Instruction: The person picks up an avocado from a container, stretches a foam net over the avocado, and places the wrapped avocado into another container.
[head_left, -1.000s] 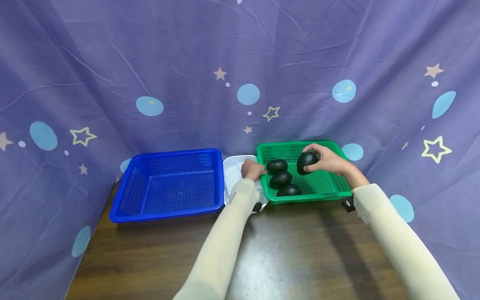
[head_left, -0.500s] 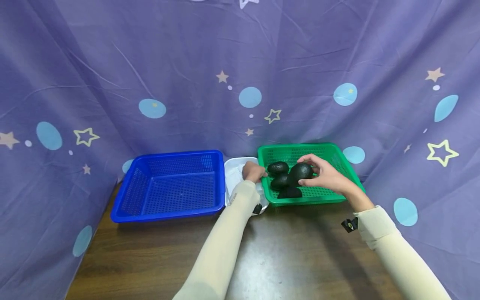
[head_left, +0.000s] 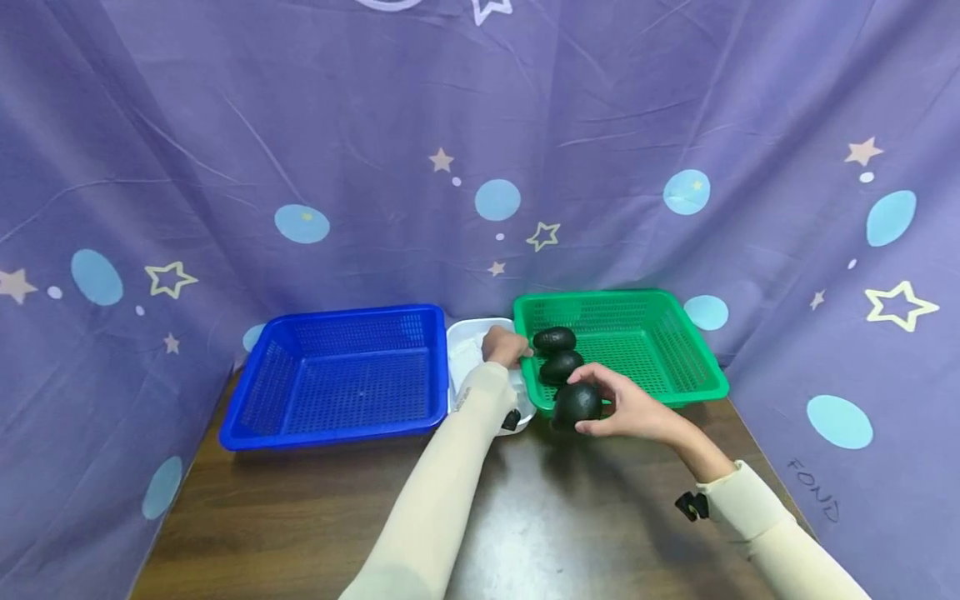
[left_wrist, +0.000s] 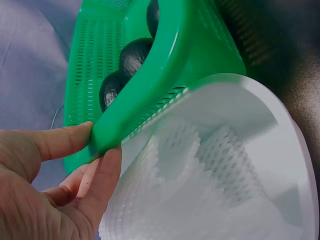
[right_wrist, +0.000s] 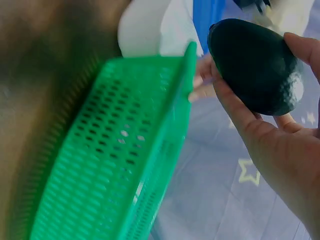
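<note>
My right hand (head_left: 628,407) grips a dark avocado (head_left: 576,407), held over the front rim of the green basket (head_left: 716,385). The right wrist view shows this avocado (right_wrist: 252,67) between thumb and fingers, above the basket's edge. Two more avocados, one at the back (head_left: 554,339) and one before it (head_left: 561,367), lie along the basket's left side. A further avocado (left_wrist: 152,19) shows partly in the left wrist view. With thumb and fingertips, my left hand (head_left: 505,347) pinches the basket's left rim (left_wrist: 135,95).
A white tub (head_left: 459,329) with white foam netting (left_wrist: 185,185) inside stands between the green basket and a blue basket (head_left: 330,437) at the left. Behind them hangs a purple curtain (head_left: 375,217). The wooden table (head_left: 315,517) extends in front.
My right hand has carried the avocado from over the basket's middle toward me and to the left, to the front rim. The left hand keeps its hold on the basket.
</note>
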